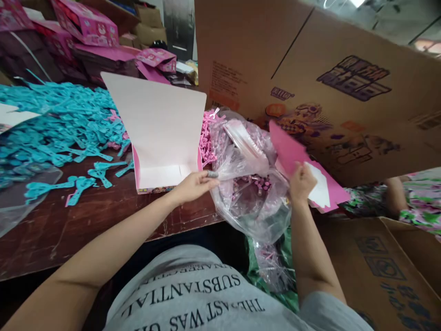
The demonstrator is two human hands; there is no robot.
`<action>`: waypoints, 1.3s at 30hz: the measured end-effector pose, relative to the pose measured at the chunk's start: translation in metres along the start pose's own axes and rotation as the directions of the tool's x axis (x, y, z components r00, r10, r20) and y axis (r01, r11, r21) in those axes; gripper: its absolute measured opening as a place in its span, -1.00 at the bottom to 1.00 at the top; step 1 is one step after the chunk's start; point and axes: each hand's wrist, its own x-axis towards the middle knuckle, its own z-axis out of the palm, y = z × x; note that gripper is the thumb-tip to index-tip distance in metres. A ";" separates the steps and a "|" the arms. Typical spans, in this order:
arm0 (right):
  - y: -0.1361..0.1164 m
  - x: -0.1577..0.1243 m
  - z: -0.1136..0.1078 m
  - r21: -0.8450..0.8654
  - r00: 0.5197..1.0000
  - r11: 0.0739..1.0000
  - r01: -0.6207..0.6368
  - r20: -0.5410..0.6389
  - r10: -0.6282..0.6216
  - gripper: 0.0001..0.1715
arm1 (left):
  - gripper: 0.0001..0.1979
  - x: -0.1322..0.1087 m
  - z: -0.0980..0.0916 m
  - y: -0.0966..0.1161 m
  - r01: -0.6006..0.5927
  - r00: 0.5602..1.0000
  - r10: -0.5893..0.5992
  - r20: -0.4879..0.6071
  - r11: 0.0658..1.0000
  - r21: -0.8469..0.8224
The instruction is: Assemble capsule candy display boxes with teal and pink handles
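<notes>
My left hand [195, 187] is closed, pinching the pulled-out edge of a clear plastic bag [234, 168]; a grey band wraps one fingertip. The bag lies at the table edge with small pink and dark pieces inside, and a stack of clear plastic packets [244, 140] rests on it. On the right, my right hand [301, 184] is closed on a pink cardboard box [287, 149] with a white inner side, slightly blurred. Left of the bag stands an open box [155, 119], its white lid raised and its visible floor bare.
A heap of turquoise plastic pieces [62, 124] covers the table's left, with pink pieces [206, 138] behind the bag. A large brown carton [255, 59] rises at the right rear. Another carton [375, 271] stands below right. A person's arm [396, 197] shows at far right.
</notes>
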 end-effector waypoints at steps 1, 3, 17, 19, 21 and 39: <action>-0.014 -0.007 -0.005 0.055 0.996 0.998 -0.020 -0.091 0.025 -0.38 | -0.41 0.003 0.001 0.004 0.016 0.999 -0.018 -0.031 0.998 -0.067; -0.056 -0.029 -0.012 0.259 0.968 0.965 -0.047 -0.228 0.109 -0.38 | -0.30 0.015 0.012 0.019 0.028 0.995 -0.048 -0.092 0.978 -0.207; -0.169 -0.085 -0.041 0.693 0.980 0.700 0.172 -0.049 -0.192 -0.35 | -0.43 -0.067 -0.018 0.102 0.240 0.882 0.227 -0.412 0.535 0.810; -0.192 -0.059 -0.057 0.491 0.761 0.624 0.608 -0.138 -0.634 -0.09 | -0.59 -0.089 -0.017 0.111 0.279 0.937 0.157 -0.312 0.201 0.939; -0.222 -0.042 -0.063 0.338 0.505 0.482 0.808 0.024 -0.863 -0.10 | -0.68 -0.104 -0.011 0.118 0.224 0.967 0.125 -0.221 -0.011 0.974; -0.252 -0.066 0.011 0.612 0.157 0.463 0.641 0.486 -0.860 -0.43 | -0.73 -0.133 -0.083 0.122 0.086 0.993 0.064 -0.100 0.194 0.977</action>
